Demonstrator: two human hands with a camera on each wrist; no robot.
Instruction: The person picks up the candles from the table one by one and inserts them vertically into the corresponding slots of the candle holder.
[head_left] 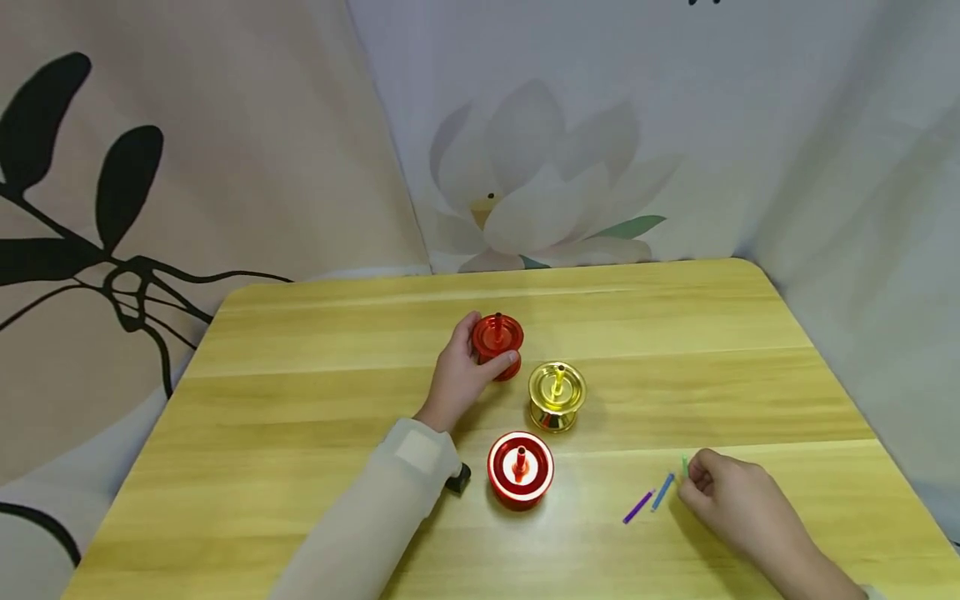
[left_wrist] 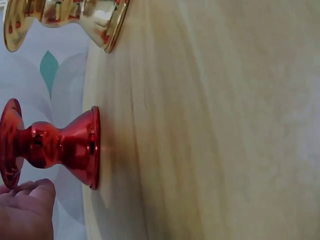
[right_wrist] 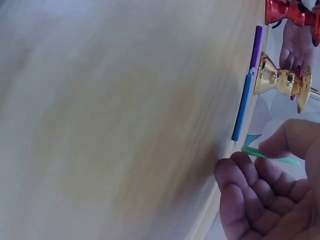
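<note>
At the back of the group, my left hand (head_left: 459,375) holds a shiny red candle holder (head_left: 498,332), its thumb across the front and fingers at the left side. The holder has a wide dish with an upright stem in it. Lower right, my right hand (head_left: 738,498) pinches a thin green candle (right_wrist: 274,156) between thumb and fingertips, close over the table. A blue candle (head_left: 662,492) and a purple candle (head_left: 638,507) lie on the wood just left of that hand.
A gold candle holder (head_left: 557,393) stands right of and nearer than the held red one. Nearer still is a second red holder with a pale dish (head_left: 521,468), close to my left sleeve (head_left: 375,508). Curtains hang behind the wooden table (head_left: 300,400).
</note>
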